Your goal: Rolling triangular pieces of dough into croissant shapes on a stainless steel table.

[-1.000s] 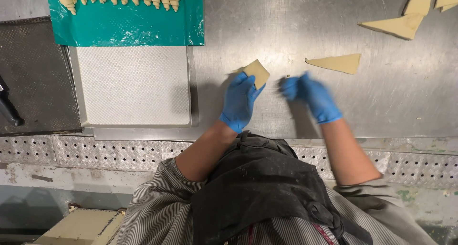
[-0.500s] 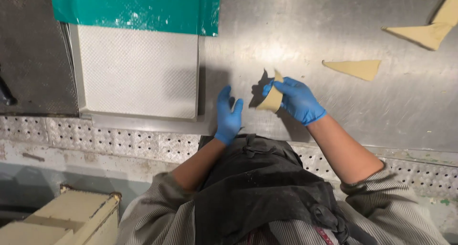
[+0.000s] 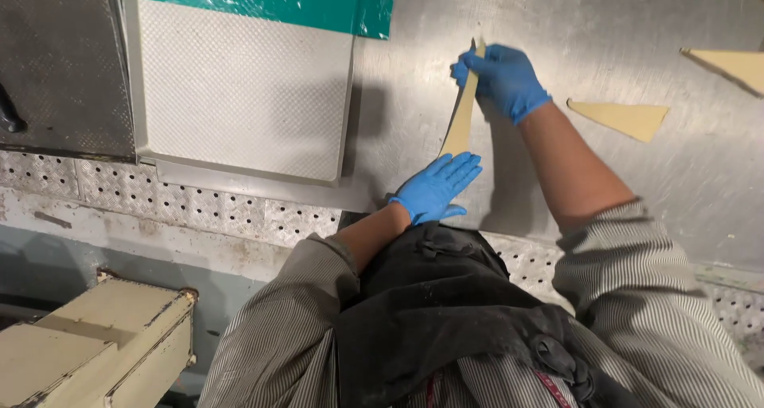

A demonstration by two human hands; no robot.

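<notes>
Stretching dough triangle [image 3: 461,110] lengthwise between right hand [image 3: 501,78], left hand [image 3: 436,187].

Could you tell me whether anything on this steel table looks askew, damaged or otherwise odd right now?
Nothing stands out. The dough triangle is stretched long and intact between the right hand and left hand. Other dough triangles lie flat on the steel table, and the tray sits square.

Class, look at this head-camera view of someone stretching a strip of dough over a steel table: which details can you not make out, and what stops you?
- Right hand: its grip on the dough strip is hidden by the glove's own fingers.
- Left hand: covers the strip's lower end.
- Green sheet: cut off by the top edge.
- Dough triangle: cut off by the right edge.
- Dark object: cut off at left.
</notes>
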